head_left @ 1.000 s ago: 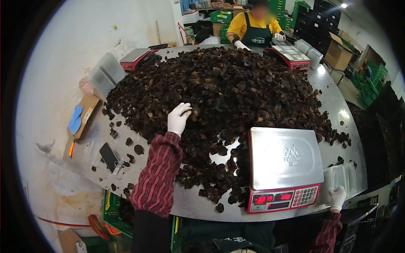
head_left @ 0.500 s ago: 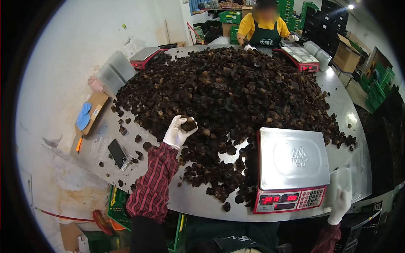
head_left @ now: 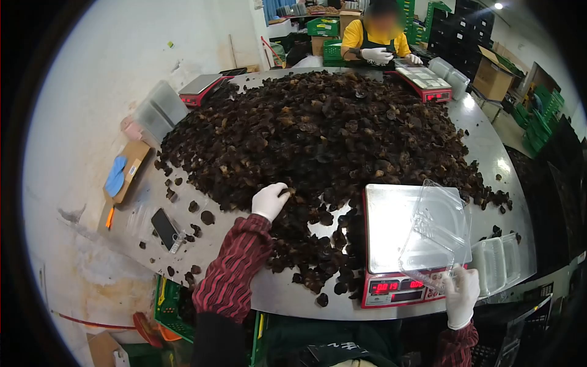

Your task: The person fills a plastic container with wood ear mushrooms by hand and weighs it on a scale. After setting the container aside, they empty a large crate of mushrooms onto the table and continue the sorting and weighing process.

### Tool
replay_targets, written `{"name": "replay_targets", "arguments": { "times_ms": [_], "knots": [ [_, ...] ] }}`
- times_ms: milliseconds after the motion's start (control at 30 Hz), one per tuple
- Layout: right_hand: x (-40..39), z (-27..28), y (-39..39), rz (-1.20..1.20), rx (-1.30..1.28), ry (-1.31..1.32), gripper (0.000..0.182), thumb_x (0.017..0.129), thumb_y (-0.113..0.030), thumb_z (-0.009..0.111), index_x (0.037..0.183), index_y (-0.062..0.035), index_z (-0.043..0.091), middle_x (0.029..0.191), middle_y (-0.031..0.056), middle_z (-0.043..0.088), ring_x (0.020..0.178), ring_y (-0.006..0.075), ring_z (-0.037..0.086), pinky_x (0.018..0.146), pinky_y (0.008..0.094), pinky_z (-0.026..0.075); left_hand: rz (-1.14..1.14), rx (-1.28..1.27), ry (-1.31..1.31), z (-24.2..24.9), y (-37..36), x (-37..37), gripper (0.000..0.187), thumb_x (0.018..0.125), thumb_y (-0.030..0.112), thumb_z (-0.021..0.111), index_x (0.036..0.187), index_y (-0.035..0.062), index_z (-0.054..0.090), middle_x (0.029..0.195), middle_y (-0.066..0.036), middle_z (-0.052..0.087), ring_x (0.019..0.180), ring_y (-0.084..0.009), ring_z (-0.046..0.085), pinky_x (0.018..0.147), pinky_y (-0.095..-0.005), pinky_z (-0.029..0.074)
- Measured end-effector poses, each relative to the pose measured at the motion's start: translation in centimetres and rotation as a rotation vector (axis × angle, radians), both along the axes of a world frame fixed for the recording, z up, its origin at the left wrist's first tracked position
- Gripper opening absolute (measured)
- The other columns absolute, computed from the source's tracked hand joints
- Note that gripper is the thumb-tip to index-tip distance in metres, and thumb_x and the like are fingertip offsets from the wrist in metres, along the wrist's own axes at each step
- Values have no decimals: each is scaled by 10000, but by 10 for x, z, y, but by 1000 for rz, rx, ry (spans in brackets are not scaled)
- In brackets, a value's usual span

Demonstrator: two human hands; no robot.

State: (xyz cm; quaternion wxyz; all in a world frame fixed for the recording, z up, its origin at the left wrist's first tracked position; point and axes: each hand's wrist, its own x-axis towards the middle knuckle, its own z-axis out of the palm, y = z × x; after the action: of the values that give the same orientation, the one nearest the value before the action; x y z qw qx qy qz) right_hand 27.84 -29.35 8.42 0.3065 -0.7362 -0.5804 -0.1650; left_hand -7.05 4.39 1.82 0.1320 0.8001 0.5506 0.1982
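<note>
A large heap of dark brown wood ear mushrooms [head_left: 318,128] covers the middle of the metal table. At its near edge is my left hand [head_left: 269,202], white-gloved, its fingers curled on a mushroom [head_left: 290,191] that is mostly hidden. My right hand [head_left: 462,297], also gloved, pinches the near end of a clear plastic tray [head_left: 435,229]. This tray is tilted over the silver pan of the red digital scale [head_left: 391,238], and the pan shows through it. More clear trays [head_left: 496,264] stand to the right of the scale.
A phone [head_left: 165,229] and loose mushroom pieces lie at the left, near a cardboard box [head_left: 131,170] with a blue cloth. Across the table, a person in a yellow shirt [head_left: 353,38] stands by another scale [head_left: 423,85]. A third scale [head_left: 200,89] is at the far left.
My right hand has come from the tray stack and brought a clear tray over the scale. My left hand has moved slightly right and down into the heap. The other person's hands have come together.
</note>
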Motion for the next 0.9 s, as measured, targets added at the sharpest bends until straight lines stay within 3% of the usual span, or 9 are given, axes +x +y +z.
{"name": "replay_targets", "arguments": {
  "times_ms": [67,233,367,433,567,633,733,833,900],
  "knots": [
    [12,-3,-4,-79,88,70,131,824,-60,663,920,4,601,775,101,542,684,234,538,606,336,431,-15,-20,-344,1,-9,-10,311,813,249,662,1029,26,640,979,-153,665,933,-290,634,820,-335,477],
    [39,-28,-18,-253,130,308,125,875,-113,646,902,6,617,768,74,576,646,153,526,608,281,443,-5,-140,-582,30,-94,-86,261,819,147,671,1010,-28,641,929,-86,682,876,-147,623,780,-271,475],
    [42,-34,-22,-299,82,416,180,909,-153,615,887,25,614,757,43,561,667,108,483,638,261,436,364,-278,-502,41,-183,-191,232,802,106,675,994,-21,647,842,-67,680,778,-131,621,738,-257,481],
    [44,-40,-21,-282,106,459,189,915,-160,606,888,26,614,745,46,557,665,112,490,643,259,434,404,-138,-117,8,-215,-266,281,774,118,699,1017,-12,645,819,-92,685,761,-148,637,727,-271,491],
    [46,-39,-11,-308,57,458,219,920,-184,602,921,35,612,770,48,573,675,108,494,649,250,434,679,-110,333,19,-241,-251,300,748,83,700,1037,29,645,874,-119,684,792,-260,657,747,-320,506],
    [37,-30,-3,-264,57,687,268,917,-216,609,967,47,608,820,56,595,709,111,503,683,251,436,502,64,-219,11,-224,-218,253,751,19,662,1002,50,658,886,-122,668,799,-280,638,753,-330,502],
    [40,-43,-3,-287,11,679,327,903,-258,630,1012,50,607,836,47,604,729,102,493,692,243,435,204,236,-225,8,-206,-116,233,722,-46,600,908,75,670,832,-107,610,823,-242,611,742,-315,493],
    [35,-43,-5,-294,18,664,342,898,-276,637,1023,41,613,825,31,592,717,86,474,672,225,426,-93,264,-262,-13,-209,-22,361,672,-14,599,997,125,674,1012,-104,603,875,-282,600,756,-359,499],
    [29,-37,-8,-316,-32,788,335,897,-273,639,1012,40,615,810,18,571,709,84,461,658,226,417,-278,241,-103,-27,-213,15,417,716,94,655,1121,193,645,1197,-124,549,1055,-306,543,880,-420,450]
  ]
}}
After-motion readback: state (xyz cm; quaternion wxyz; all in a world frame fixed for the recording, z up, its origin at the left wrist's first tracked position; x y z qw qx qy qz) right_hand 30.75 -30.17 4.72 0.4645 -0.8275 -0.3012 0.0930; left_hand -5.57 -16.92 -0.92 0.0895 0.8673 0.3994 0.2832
